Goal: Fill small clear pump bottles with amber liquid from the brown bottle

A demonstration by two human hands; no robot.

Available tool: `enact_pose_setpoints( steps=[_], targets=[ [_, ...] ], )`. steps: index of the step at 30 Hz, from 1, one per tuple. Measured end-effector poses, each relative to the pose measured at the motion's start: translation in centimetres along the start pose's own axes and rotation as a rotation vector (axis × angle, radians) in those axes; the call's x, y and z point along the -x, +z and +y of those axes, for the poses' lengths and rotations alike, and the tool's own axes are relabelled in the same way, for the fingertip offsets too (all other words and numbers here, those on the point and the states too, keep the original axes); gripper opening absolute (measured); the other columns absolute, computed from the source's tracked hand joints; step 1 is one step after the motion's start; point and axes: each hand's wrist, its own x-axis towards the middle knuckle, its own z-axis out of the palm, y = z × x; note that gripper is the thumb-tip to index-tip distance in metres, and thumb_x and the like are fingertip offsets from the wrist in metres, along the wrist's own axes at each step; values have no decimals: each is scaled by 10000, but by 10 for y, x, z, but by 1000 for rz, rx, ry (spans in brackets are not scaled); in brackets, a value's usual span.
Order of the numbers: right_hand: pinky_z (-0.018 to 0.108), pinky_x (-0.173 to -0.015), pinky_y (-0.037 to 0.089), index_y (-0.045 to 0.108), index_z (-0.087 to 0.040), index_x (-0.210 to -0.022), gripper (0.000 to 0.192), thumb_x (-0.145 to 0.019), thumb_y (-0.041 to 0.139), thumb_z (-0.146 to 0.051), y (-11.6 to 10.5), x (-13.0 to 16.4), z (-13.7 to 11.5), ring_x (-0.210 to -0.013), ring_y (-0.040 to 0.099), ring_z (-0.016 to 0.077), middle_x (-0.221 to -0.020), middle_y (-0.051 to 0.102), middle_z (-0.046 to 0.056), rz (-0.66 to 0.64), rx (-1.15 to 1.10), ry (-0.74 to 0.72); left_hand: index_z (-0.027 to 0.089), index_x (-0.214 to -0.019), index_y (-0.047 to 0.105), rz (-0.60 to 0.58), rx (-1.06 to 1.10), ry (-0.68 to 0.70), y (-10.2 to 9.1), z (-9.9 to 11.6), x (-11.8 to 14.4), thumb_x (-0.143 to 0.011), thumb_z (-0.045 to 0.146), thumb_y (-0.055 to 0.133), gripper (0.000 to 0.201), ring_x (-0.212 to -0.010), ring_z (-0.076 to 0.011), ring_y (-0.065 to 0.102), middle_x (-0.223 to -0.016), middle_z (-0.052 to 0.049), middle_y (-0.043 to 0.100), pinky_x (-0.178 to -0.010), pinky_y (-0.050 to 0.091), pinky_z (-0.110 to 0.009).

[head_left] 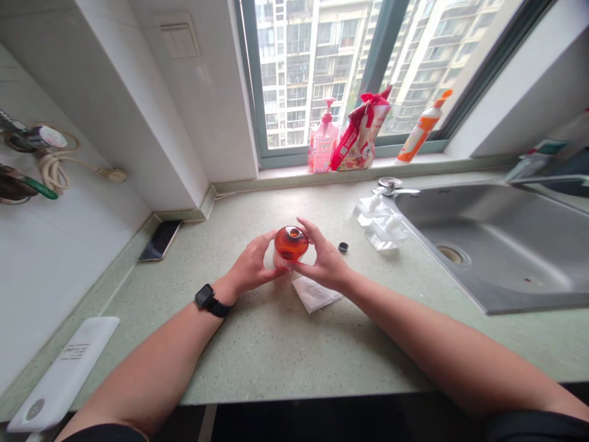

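Note:
An amber bottle point(291, 244) with an uncapped neck stands upright between my two hands. My left hand point(252, 264) wraps its left side, fingers and thumb against it. From the right, my right hand point(323, 256) holds it with the thumb low in front and the fingers behind. A light label shows on the bottle's lower left; the rest of its body is hidden by my hands. Just right of my right hand lies a small black cap point(343, 247). A folded white tissue point(315, 294) rests on the counter below my right hand.
Two clear pump bottles point(385, 230) stand by the steel sink point(488, 294). A phone point(160, 240) lies at the back left, and a white flat device point(64, 374) at the front left. A pink pump bottle point(323, 144), a red bag and an orange bottle line the windowsill.

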Motion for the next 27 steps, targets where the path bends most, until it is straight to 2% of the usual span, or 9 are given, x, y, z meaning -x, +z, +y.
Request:
enact_pose_setpoints(
  steps=[3, 6, 8, 10, 13, 15, 18, 24, 27],
  targets=[
    [571, -1228, 490, 206, -403, -1738, 1090, -847, 833, -422, 3, 0, 0, -1463, 589, 349, -1546, 638, 89, -66, -55, -14, 255, -1563, 506, -6, 25, -17, 0, 1, 0, -925, 557, 805, 766, -1340, -364, 662, -1472, -162, 675, -1168, 509, -531],
    [564, -1258, 450, 208, -345, -1743, 1084, -841, 807, -384, -16, -2, 11, -1506, 550, 342, -1630, 567, 116, -89, 12, -23, 239, -1520, 542, 25, -9, -70, -3, 0, 0, -924, 603, 788, 740, -1269, -355, 689, -1395, -156, 710, -1132, 526, -521],
    [556, -1276, 421, 359, -316, -1694, 903, -867, 722, -297, -37, -3, 21, -1502, 545, 333, -1610, 587, 109, -73, 181, 41, 228, -1490, 557, 54, -52, -98, -5, -3, 0, -939, 608, 761, 699, -1224, -345, 700, -1351, -152, 723, -1106, 538, -519],
    [564, -1257, 423, 569, -290, -1559, 692, -876, 650, -222, -58, -4, 29, -1437, 581, 358, -1488, 670, 117, -73, 412, 172, 215, -1474, 557, 82, -99, -99, -6, -5, 0, -949, 580, 751, 669, -1218, -341, 694, -1338, -152, 721, -1102, 539, -528],
    [566, -1140, 499, 697, -239, -1416, 535, -882, 669, -259, -78, -3, 36, -1345, 616, 428, -1381, 696, 182, -181, 661, 406, 205, -1486, 535, 106, -143, -85, -8, -7, 0, -950, 532, 757, 666, -1261, -345, 674, -1383, -158, 698, -1126, 527, -546],
    [556, -1048, 537, 742, -231, -1331, 451, -895, 692, -332, -82, -3, 36, -1293, 630, 453, -1327, 699, 209, -255, 753, 494, 211, -1495, 529, 106, -150, -89, -8, -7, 0, -956, 510, 754, 657, -1271, -342, 673, -1405, -158, 691, -1130, 528, -544],
    [546, -945, 559, 777, -243, -1228, 358, -912, 677, -377, -81, -2, 32, -1212, 656, 454, -1261, 705, 215, -294, 818, 529, 220, -1500, 534, 96, -153, -101, -8, -7, 0, -961, 506, 750, 647, -1279, -344, 673, -1404, -157, 695, -1138, 528, -543],
    [464, -838, 562, 782, -222, -1165, 325, -956, 533, -223, -82, -2, 25, -1093, 712, 378, -1233, 715, 187, -372, 854, 525, 195, -1478, 542, 137, -196, -64, -7, -14, 2, -941, 534, 774, 676, -1251, -350, 687, -1378, -162, 706, -1110, 546, -549],
    [422, -868, 564, 781, -239, -1175, 305, -978, 548, -233, -80, -5, 23, -1085, 717, 320, -1236, 715, 145, -283, 788, 458, 201, -1487, 533, 145, -220, -43, -6, -16, 3, -941, 535, 774, 684, -1252, -345, 687, -1378, -158, 707, -1101, 549, -541]
  ],
)
